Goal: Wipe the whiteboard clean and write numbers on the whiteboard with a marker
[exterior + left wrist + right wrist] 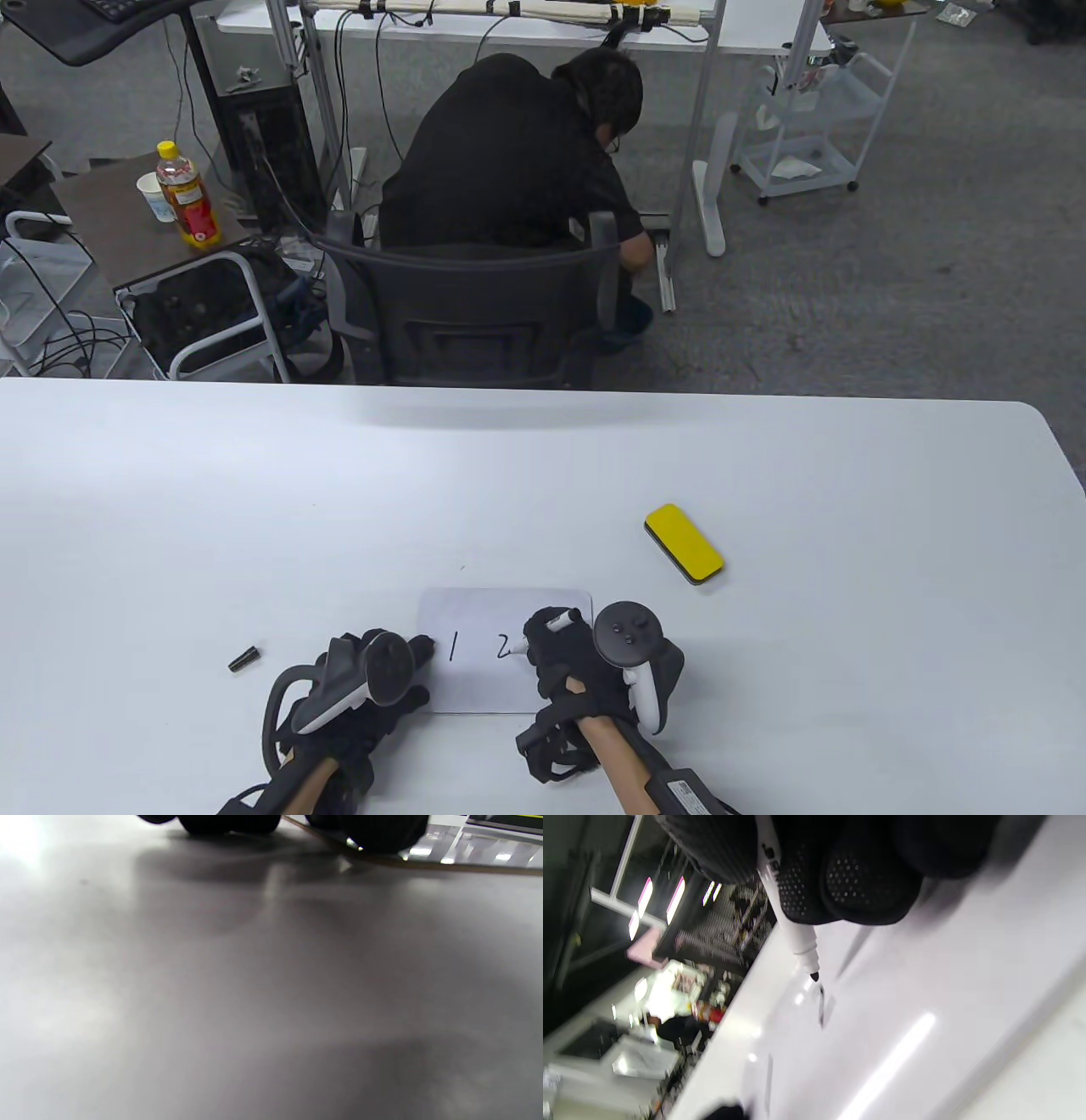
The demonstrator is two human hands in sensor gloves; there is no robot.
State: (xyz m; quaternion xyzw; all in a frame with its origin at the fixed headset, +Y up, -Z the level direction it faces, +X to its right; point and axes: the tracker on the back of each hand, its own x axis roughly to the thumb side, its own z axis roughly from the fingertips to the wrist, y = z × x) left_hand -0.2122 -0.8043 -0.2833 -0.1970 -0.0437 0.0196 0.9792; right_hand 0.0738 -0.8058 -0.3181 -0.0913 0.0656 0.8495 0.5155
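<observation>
A small whiteboard (484, 679) lies flat at the table's near edge, with "1" and "2" written on it in black. My right hand (560, 649) grips a white marker (560, 621). In the right wrist view the marker (793, 929) has its black tip at the board (903, 1018), just above the stroke. My left hand (399, 671) rests on the table with its fingertips (422, 647) pressing the board's left edge; the left wrist view shows only its fingertips (229, 822) on the table. The marker's black cap (243, 659) lies left of that hand.
A yellow eraser with a black base (684, 543) lies on the white table (254, 509), right of and beyond the board. Past the far edge a person in black sits on an office chair (475, 314). A cart holding a bottle stands at far left.
</observation>
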